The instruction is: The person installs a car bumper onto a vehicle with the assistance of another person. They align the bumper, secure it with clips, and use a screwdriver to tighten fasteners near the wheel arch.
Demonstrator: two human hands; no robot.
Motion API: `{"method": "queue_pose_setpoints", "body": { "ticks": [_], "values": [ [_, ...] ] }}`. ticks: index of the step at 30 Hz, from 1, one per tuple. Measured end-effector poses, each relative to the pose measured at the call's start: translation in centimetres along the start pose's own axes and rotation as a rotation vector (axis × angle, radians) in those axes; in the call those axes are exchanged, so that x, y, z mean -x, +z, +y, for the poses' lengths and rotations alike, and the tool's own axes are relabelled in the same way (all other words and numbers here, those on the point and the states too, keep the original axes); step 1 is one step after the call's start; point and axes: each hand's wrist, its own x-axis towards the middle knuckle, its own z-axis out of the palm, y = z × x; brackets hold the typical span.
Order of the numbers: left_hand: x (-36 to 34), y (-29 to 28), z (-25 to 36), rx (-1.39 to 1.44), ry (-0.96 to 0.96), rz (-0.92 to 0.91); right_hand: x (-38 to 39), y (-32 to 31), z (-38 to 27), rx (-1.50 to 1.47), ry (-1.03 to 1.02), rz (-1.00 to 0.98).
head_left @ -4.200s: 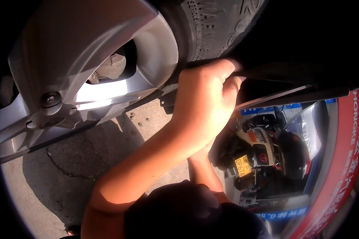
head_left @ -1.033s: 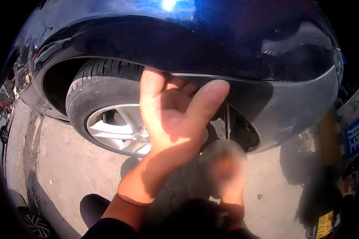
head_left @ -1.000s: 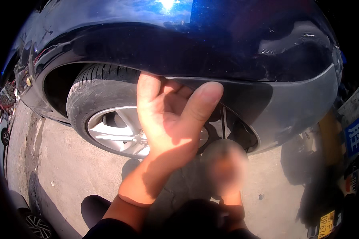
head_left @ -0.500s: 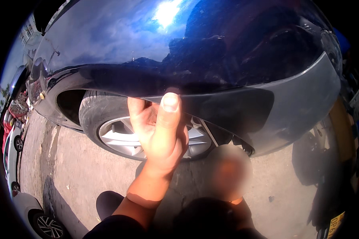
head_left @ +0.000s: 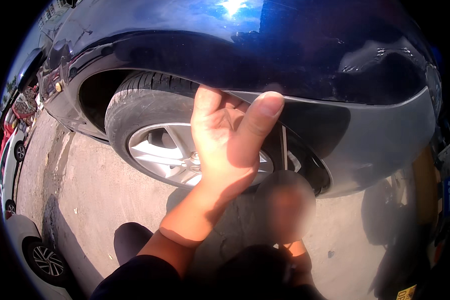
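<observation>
Head view: my left hand [head_left: 225, 145] is up at the lip of the dark blue fender [head_left: 265, 65], fingers hooked behind the wheel-arch edge and thumb pressed flat on the outside, so the grip is closed on that edge just above the tyre [head_left: 145, 97] and silver alloy wheel [head_left: 160, 155]. I reckon the way to do this well is to keep the thumb flat and pull evenly, not twist the thin lip. My right hand [head_left: 285, 207] sits lower and is blurred; can't tell if it's open or shut. Signs: a small yellow patch [head_left: 407, 292] bottom right and a blue panel [head_left: 449, 195] at the right rim.
</observation>
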Motion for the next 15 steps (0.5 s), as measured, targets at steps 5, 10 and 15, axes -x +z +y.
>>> {"method": "queue_pose_setpoints", "body": {
  "ticks": [5,10,15],
  "values": [
    [-0.2,-0.8,0.4,0.165,0.0,-0.084,0.8,-0.8,1.0,-0.258,0.172,-0.075],
    [-1.2,-1.4,0.8,0.114,-0.03,-0.089,1.4,-0.7,3.0,0.868,-0.487,0.337],
    [-1.3,-2.1,2.0,-0.013,-0.26,-0.217,1.4,0.4,3.4,0.953,-0.522,0.376]
  ]
}}
